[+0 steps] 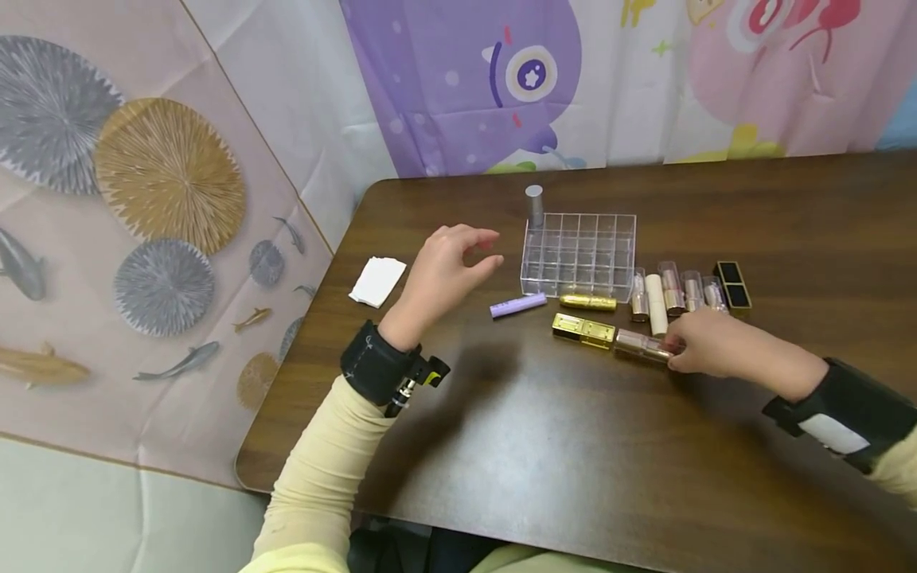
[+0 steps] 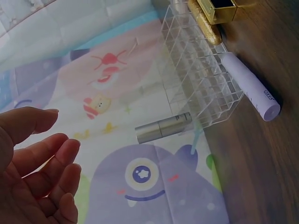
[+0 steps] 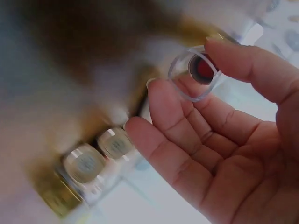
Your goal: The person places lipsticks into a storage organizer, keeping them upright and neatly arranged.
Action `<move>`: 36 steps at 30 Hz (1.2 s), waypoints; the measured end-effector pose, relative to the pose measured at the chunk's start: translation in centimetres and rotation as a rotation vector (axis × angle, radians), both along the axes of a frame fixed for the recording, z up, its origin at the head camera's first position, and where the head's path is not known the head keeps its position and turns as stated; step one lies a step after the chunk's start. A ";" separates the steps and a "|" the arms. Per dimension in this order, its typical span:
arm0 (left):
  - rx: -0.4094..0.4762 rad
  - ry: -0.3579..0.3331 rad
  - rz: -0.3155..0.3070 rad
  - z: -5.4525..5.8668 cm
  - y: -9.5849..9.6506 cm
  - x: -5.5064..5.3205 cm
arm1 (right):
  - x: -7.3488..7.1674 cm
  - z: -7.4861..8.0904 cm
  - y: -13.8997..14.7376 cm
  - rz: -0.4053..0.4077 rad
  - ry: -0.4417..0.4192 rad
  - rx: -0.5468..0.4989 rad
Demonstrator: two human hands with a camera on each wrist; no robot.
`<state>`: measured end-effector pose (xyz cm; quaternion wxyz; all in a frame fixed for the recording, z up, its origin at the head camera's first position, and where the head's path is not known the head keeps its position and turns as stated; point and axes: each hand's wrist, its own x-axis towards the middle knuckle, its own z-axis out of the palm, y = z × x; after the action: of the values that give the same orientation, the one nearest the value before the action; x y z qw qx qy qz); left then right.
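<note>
My right hand (image 1: 719, 342) pinches the near end of a clear-capped lipstick (image 1: 640, 345) lying on the table. In the right wrist view, thumb and fingers are at the rim of its round transparent end, with red showing inside. My left hand (image 1: 446, 269) hovers left of a clear acrylic lipstick organizer (image 1: 579, 253), thumb and fingers apart, holding nothing. A silver lipstick tube (image 1: 534, 204) stands upright in the organizer's far left corner. Before the organizer lie a lilac tube (image 1: 518, 305), a slim gold tube (image 1: 587, 302) and a square gold lipstick case (image 1: 583, 330).
Right of the organizer, several lipsticks lie side by side, among them a cream tube (image 1: 656, 305) and a black case with gold edging (image 1: 732, 285). A small stack of white sheets (image 1: 377, 281) lies near the left edge of the brown table (image 1: 544, 446). Printed cloth hangs behind.
</note>
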<state>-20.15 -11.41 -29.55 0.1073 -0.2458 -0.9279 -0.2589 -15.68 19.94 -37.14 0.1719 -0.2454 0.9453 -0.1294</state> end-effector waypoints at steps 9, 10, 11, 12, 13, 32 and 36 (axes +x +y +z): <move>-0.028 -0.015 -0.018 -0.3 0.6 -0.4 | -0.3 3.1 0.4 -0.052 0.043 -0.049; -0.030 -0.016 -0.021 -0.4 0.6 -0.4 | -0.4 3.5 0.4 -0.053 0.056 -0.054; -0.031 -0.016 -0.022 -0.5 0.6 -0.5 | -0.4 3.9 0.4 -0.055 0.064 -0.060; -0.033 -0.016 -0.022 -0.6 0.7 -0.5 | -0.5 4.3 0.4 -0.059 0.074 -0.069; -0.034 -0.017 -0.023 -0.6 0.7 -0.6 | -0.6 4.7 0.4 -0.057 0.082 -0.076; -0.055 0.018 -0.036 -0.5 1.0 -0.8 | -3.5 11.1 -0.1 -0.042 0.169 -0.025; -0.062 0.013 -0.029 -0.5 0.9 -0.8 | -4.3 12.0 0.0 -0.053 0.196 -0.025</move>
<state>-20.92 -10.55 -30.05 0.1017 -0.2643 -0.9311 -0.2300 -19.94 19.91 -25.09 0.0718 -0.2340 0.9620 -0.1212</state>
